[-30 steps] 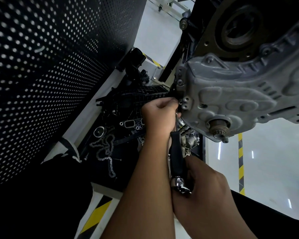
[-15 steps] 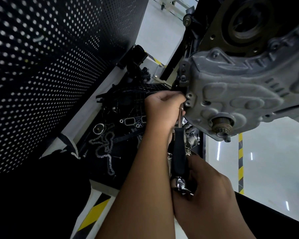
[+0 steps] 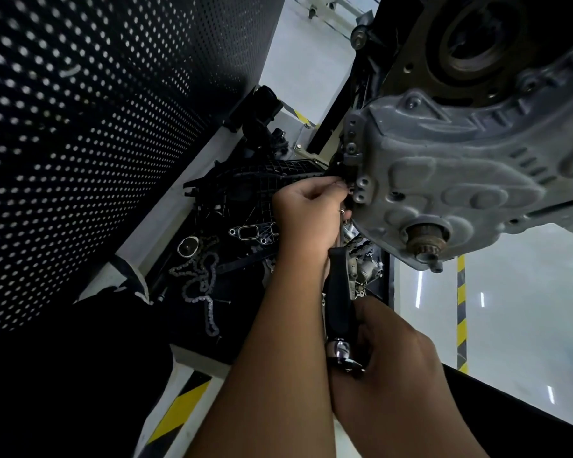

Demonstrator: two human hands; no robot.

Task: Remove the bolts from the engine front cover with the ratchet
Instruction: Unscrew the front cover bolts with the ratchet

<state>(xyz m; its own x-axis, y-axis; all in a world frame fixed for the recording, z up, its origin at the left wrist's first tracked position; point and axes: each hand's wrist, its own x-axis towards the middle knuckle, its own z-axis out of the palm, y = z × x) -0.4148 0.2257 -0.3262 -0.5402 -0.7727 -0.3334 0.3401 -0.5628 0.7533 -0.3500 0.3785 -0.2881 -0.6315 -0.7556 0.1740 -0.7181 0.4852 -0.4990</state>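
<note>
The left hand has crept up to the cover's left edge, fingers curled on the ratchet head there, so the socket looks reseated on a bolt I can't see. The right hand is wrapped round the lower handle, which has barely swung. The cover hangs bolted to the engine, above a tray of parts.

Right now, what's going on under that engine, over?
Left hand curled at the front cover edge, steadying the ratchet head. Right hand grips the handle. Bolt hidden behind fingers. Nothing blocking.
</note>
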